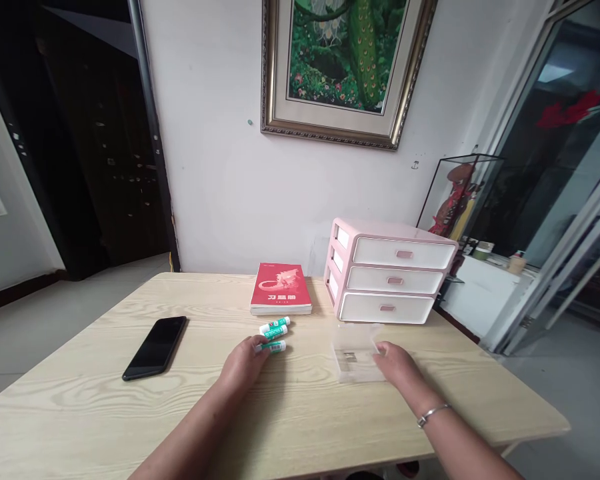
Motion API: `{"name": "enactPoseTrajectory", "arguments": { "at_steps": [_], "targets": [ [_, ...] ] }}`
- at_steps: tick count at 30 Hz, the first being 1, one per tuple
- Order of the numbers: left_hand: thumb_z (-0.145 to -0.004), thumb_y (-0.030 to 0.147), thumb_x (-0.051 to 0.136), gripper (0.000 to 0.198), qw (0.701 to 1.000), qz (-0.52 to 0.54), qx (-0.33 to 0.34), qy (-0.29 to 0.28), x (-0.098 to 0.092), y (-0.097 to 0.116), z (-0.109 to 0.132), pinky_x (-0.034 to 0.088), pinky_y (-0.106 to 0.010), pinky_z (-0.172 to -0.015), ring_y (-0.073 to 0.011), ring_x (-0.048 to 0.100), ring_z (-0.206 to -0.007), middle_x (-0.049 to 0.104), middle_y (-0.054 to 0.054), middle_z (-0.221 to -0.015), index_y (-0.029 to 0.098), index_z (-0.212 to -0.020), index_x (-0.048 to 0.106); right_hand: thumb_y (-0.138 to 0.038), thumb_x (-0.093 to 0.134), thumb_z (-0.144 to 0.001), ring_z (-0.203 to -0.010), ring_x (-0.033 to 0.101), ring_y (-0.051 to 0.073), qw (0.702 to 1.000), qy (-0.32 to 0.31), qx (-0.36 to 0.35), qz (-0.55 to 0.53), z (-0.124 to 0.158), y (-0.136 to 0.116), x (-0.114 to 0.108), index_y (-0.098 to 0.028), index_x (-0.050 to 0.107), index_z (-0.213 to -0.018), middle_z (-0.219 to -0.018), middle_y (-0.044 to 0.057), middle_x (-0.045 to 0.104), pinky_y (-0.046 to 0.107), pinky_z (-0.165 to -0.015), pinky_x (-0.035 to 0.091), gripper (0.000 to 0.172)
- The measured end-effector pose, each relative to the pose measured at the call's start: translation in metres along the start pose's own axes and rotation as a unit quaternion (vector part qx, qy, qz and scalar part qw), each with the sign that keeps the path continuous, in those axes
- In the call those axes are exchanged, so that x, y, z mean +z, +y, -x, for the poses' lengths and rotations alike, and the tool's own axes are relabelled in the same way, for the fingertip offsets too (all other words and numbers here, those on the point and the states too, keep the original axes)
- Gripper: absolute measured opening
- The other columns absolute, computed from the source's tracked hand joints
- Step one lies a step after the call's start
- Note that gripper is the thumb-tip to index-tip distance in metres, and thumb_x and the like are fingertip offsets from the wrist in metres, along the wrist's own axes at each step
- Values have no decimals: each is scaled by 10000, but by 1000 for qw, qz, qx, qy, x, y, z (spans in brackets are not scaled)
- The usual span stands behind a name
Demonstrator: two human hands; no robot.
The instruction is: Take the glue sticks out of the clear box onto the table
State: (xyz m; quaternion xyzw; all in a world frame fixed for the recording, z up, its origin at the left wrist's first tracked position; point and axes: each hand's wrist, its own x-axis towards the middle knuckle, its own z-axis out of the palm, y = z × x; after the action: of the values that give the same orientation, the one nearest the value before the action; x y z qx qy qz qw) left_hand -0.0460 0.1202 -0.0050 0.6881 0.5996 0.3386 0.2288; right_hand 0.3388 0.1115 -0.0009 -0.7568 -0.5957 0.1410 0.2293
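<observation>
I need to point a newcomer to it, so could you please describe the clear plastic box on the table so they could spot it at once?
Start at the pink three-drawer organiser at the back right of the wooden table. Directly in front of it lies the clear plastic box, with the right hand touching its right edge. Unlike the red book, glue sticks and black phone, it is see-through.
</observation>
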Motion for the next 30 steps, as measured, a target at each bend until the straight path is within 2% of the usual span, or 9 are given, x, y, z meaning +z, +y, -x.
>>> {"name": "enactPoseTrajectory", "arguments": {
  "at_steps": [3, 7, 10, 12, 15, 17, 21, 26, 30],
  "targets": [
    [-865, 330, 537, 309, 998, -57, 35, -8, 8, 4, -7, 468, -414, -783, -336, 666, -931, 705, -146, -1050, 185, -1095, 683, -304, 522, -825, -852, 675, 253, 1000, 21, 4, 18, 2, 15, -10, -174, 702, -976, -930, 118, 735, 304, -737, 463, 268],
    [-864, 274, 550, 266, 987, -132, 90, -9, 15, 6, -12, 468, -389, -833, -315, 646, -1000, 695, -127, -1089, 203, -1069, 704, -384, 506, -858, -966, 620, 331, 971, 219, -56, 81, 21, 10, -21, -116, 640, -1137, -978, 184, 690, 422, -861, 459, 410],
    [-868, 267, 553, 258, 973, -190, 127, -15, 17, 9, -14, 465, -371, -869, -295, 617, -1058, 692, -102, -1099, 221, -1073, 703, -374, 487, -883, -910, 611, 293, 938, 312, -149, 5, 46, -20, -18, -146, 609, -1154, -923, 128, 662, 425, -869, 470, 375],
    [-867, 280, 555, 280, 966, -217, 143, -12, 16, 13, -14, 468, -368, -877, -286, 605, -1068, 690, -92, -1096, 229, -1108, 687, -342, 487, -900, -865, 616, 250, 927, 292, -222, -76, 63, -50, -8, -177, 603, -1143, -915, 95, 653, 383, -830, 492, 317],
    [-844, 286, 567, 268, 954, -257, 155, 4, 15, 22, -16, 471, -375, -871, -291, 599, -1049, 696, -97, -1035, 219, -1072, 691, -274, 503, -900, -860, 623, 214, 917, 198, -302, -167, 76, -104, 18, -205, 614, -1113, -941, 70, 662, 338, -811, 497, 249],
    [-826, 303, 584, 221, 943, -291, 164, 3, 14, 29, -18, 474, -378, -859, -301, 605, -1021, 703, -106, -973, 207, -982, 708, -239, 501, -893, -834, 630, 196, 917, 140, -295, -228, 72, -141, 37, -208, 618, -1100, -926, 55, 671, 318, -799, 499, 240],
    [-849, 349, 559, 226, 939, -308, 154, -23, 18, 35, -23, 478, -368, -823, -308, 622, -983, 715, -118, -921, 201, -886, 725, -215, 492, -863, -795, 637, 195, 914, 88, -218, -330, 41, -194, 73, -198, 635, -1024, -871, 44, 680, 308, -762, 506, 216],
    [-842, 340, 588, 205, 974, -191, 120, -8, 20, 18, -30, 468, -331, -792, -280, 626, -958, 713, -95, -954, 210, -899, 736, -295, 489, -879, -817, 632, 211, 899, 105, -171, -389, 6, -198, 110, -177, 622, -1062, -867, 60, 669, 329, -785, 501, 256],
    [-826, 394, 649, 267, 993, 99, 52, 30, 5, 6, -36, 456, -292, -739, -219, 611, -846, 693, -67, -914, 192, -974, 742, -408, 508, -881, -787, 618, 208, 883, 104, -136, -438, -5, -180, 123, -167, 603, -1098, -869, 64, 661, 324, -752, 500, 337]
  ]
}}
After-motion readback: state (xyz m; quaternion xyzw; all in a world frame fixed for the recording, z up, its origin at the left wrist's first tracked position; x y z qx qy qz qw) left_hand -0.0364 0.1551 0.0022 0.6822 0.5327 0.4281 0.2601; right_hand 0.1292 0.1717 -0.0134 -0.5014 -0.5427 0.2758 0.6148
